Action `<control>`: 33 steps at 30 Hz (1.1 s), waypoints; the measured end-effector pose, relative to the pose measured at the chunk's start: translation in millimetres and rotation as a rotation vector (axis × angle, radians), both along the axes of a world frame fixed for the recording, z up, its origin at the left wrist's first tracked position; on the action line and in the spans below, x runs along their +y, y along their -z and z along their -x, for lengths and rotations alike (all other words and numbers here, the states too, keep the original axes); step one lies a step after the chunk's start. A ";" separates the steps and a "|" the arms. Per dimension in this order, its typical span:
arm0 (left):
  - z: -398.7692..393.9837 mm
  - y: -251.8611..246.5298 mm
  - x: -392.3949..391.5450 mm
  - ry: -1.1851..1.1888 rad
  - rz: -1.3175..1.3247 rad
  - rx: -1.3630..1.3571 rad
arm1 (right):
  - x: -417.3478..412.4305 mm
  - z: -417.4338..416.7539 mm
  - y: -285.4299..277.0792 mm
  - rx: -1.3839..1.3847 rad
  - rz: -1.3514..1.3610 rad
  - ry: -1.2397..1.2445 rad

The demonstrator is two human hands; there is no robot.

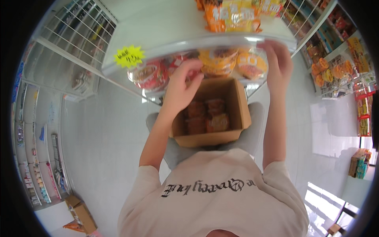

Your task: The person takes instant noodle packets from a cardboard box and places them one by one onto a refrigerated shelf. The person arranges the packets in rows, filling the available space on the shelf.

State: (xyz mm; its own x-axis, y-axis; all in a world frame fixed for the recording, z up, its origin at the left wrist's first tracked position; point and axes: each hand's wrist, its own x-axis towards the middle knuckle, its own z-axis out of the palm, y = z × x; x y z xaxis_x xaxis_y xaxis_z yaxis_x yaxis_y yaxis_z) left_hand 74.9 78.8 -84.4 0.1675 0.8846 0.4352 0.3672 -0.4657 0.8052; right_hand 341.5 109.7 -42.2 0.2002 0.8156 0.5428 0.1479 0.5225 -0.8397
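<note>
My left hand (186, 80) reaches towards the lower shelf, fingers apart and blurred, near red packaged bowls (149, 74) and a stack of yellow-orange ones (219, 60). Nothing shows between its fingers. My right hand (276, 54) is raised at the right end of the upper shelf's front edge (189, 43), its fingertips close to that edge; blur hides whether it holds anything. Another yellow round package (251, 65) lies beside it on the lower shelf. Below my hands, an open cardboard box (207, 139) between my legs contains several orange-red packages (217, 121).
Orange and yellow snack bags (232, 16) stand on the upper shelf. A yellow starburst price tag (129, 56) hangs at its left edge. White wire grids (80, 23) flank the unit. Stocked shelves line both sides. Another cardboard box (83, 214) is on the lower left.
</note>
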 end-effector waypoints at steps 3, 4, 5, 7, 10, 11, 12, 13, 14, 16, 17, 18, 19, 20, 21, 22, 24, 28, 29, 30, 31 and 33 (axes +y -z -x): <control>19.3 81.9 -54.1 0.096 0.400 -0.044 | -65.1 9.6 75.0 -0.027 0.373 -0.244; 20.8 104.0 -70.2 0.052 0.485 0.052 | -81.5 15.1 105.9 -0.046 0.484 -0.288; 24.1 125.3 -84.5 0.011 0.565 0.151 | -96.7 23.9 133.1 -0.064 0.590 -0.331; 28.0 155.2 -102.5 -0.005 0.661 0.154 | -124.2 41.3 166.3 -0.230 0.652 -0.336; 13.8 154.3 -104.4 -0.014 0.712 0.151 | -141.0 59.2 190.5 -0.780 0.481 -0.247; 11.9 153.0 -94.9 0.018 0.682 0.213 | -143.1 61.4 197.5 -0.826 0.478 -0.211; 12.2 153.2 -84.0 0.037 0.648 0.270 | -143.2 66.4 199.3 -0.876 0.463 -0.188; 11.6 154.6 -70.9 0.059 0.611 0.326 | -142.8 68.6 200.3 -0.927 0.447 -0.160; 8.9 158.2 -55.8 0.076 0.648 0.311 | -141.9 67.4 199.4 -0.931 0.457 -0.153; 4.3 174.0 -24.0 0.142 0.703 0.382 | -138.2 64.7 195.4 -0.940 0.470 -0.141; 0.5 183.7 -8.3 0.182 0.729 0.419 | -138.5 64.2 198.1 -0.950 0.479 -0.142; -5.2 197.5 2.6 0.186 0.770 0.454 | -139.8 64.3 202.5 -0.958 0.487 -0.143; -11.9 217.4 12.9 0.195 0.809 0.492 | -140.1 64.1 205.0 -0.965 0.495 -0.140; -12.3 252.5 20.7 0.239 0.810 0.530 | -139.3 63.8 203.4 -0.967 0.493 -0.142; -9.7 292.8 23.8 0.283 0.812 0.572 | -138.8 64.1 200.5 -0.965 0.492 -0.145; -10.3 325.2 24.9 0.306 0.861 0.656 | -139.7 65.3 198.9 -0.956 0.494 -0.142; -8.5 376.1 26.8 0.361 0.947 0.832 | -141.3 67.5 200.2 -0.967 0.514 -0.169; -14.6 395.7 17.1 0.476 1.035 0.955 | -139.7 63.4 206.4 -0.927 0.575 -0.187; -14.4 393.3 13.7 0.496 1.051 0.952 | -139.3 62.0 206.7 -0.901 0.567 -0.183; -16.4 391.2 10.2 0.519 1.063 0.947 | -140.3 60.3 206.8 -0.881 0.561 -0.180; -18.1 388.9 6.2 0.537 1.075 0.940 | -141.0 59.0 206.9 -0.861 0.554 -0.179; -20.7 385.2 -1.1 0.562 1.087 0.937 | -140.7 59.3 206.5 -0.862 0.555 -0.177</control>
State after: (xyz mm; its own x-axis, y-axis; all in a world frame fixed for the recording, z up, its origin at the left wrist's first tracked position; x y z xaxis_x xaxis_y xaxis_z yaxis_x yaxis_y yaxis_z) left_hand 95.6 77.8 -469.6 0.4133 0.4259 -0.8049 0.9024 -0.0734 0.4246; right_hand 282.2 -30.9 -248.7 -0.2245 0.9744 -0.0155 0.7710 0.1678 -0.6144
